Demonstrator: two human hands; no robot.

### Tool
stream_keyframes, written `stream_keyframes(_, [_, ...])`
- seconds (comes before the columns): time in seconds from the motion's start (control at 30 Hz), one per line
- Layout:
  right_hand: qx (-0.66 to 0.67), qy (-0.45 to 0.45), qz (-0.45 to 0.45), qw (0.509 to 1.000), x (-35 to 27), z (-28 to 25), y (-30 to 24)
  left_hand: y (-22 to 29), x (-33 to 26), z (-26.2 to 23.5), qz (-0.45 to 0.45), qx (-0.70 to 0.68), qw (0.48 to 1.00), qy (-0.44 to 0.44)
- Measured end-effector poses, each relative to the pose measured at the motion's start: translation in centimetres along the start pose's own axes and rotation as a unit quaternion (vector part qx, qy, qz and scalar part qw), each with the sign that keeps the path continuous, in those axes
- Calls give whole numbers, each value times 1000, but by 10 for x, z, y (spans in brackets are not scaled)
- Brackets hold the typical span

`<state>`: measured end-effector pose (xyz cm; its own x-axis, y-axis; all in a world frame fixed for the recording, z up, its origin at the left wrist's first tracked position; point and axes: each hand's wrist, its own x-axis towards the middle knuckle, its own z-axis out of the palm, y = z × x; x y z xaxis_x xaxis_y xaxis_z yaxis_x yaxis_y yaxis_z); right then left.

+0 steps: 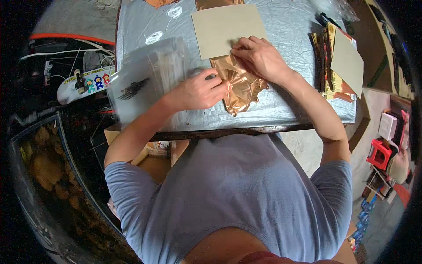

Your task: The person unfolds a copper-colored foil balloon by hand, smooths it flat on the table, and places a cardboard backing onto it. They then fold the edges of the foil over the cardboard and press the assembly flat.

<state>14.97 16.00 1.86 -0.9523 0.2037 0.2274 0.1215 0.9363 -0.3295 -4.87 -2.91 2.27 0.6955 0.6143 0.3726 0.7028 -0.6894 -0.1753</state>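
Observation:
A shiny copper-coloured foil sheet with a scalloped lower edge lies crinkled on the table in front of me. Its upper part passes beneath a plain beige card. My left hand is closed, its curled fingertips pinching the foil's left edge. At the card's lower edge, my right hand is closed too, thumb and fingers drawn together over the foil and the card. Exactly what lies between those right fingertips is hidden. More copper foil shows beyond the card's far edge.
Clear plastic sleeves are piled left of my hands on the silver-covered table. Two white string coils lie farther back. A stack of patterned cards stands at right. Beyond the table's left edge is a skateboard.

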Motion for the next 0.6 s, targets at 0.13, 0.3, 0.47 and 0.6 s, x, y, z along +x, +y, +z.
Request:
stream_keyframes(0.13, [-1,-9,10,1000,0,3,0,2,3,3,-11,-2,1000,15])
stream_keyframes(0.3, [-11,-5,3,1000,-2,3,0,8,9,5,-40,10,999,32])
stream_keyframes(0.47, [-4,-12,-7,1000,0,-1,1,12,3,15,-58,-6,997,41])
stream_keyframes(0.6, [32,-31,-19,999,5,-7,12,5,10,7,-117,-57,987,90])
